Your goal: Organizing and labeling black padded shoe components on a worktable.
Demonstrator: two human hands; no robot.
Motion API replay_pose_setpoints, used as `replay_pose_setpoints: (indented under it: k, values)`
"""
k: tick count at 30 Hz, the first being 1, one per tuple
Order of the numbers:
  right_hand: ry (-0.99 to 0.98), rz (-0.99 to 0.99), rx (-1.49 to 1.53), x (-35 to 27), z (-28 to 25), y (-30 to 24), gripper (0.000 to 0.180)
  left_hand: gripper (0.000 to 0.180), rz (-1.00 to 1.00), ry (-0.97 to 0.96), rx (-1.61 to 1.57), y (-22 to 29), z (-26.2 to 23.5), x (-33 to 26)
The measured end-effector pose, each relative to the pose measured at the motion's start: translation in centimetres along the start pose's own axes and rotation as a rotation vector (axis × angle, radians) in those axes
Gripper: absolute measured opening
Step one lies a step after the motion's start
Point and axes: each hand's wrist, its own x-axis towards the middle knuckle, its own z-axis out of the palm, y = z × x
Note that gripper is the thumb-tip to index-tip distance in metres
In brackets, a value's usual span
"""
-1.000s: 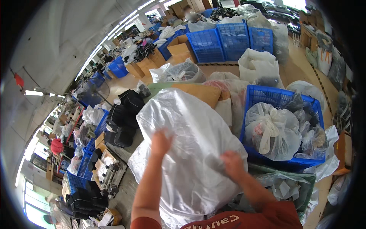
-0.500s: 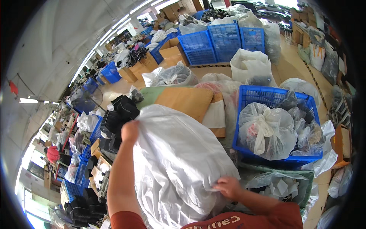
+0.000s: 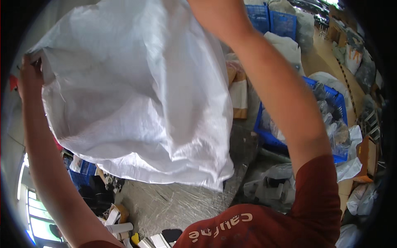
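Head view: the person is hoisting a big white woven sack [image 3: 136, 95] up high in front of them, the left hand [image 3: 29, 72] pinching its upper corner with fingers clamped on the fabric, while the right arm is reaching up out of frame, so I cannot tell how those fingers are set. Looks to me like the lifting-and-shaking-out step, and the next move probably needs a firm grip on both corners. Below, crinkled clear plastic sheeting [image 3: 182, 202] is covering the floor, with a blue crate [image 3: 331, 103] of bagged stuff at the right and small boxes [image 3: 120, 221] scattered lower left.
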Motion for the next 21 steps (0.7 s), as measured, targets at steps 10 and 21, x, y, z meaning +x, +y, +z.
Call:
replay_pose_setpoints:
  k: [10,21]
  values:
    - [-0.313,0.335,0.67,-1.9,10.3,-1.1,0.013,0.05,0.066,-0.956,0.442,-5.8,8.5,-18.5]
    - [-1.241,0.002,0.149,-38.0,-11.0,-13.8,0.037,0.046,0.155,-0.172,0.997,-4.3,9.6,-12.9]
